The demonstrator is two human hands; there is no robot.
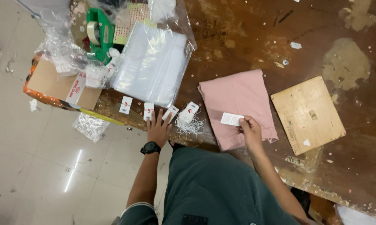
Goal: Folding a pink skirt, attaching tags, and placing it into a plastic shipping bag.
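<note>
The right hand (251, 132) pinches a small white paper tag (232, 119) over the folded pink cloth (238, 104). The left hand (158, 127), fingers spread, presses the worn brown bench (246, 37) edge beside 4 loose tags (148, 109), which could slide off.

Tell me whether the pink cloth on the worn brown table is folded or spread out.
Folded. The pink cloth lies as a neat flat rectangle with straight doubled edges; the right hand holds a small white tag on it.
</note>
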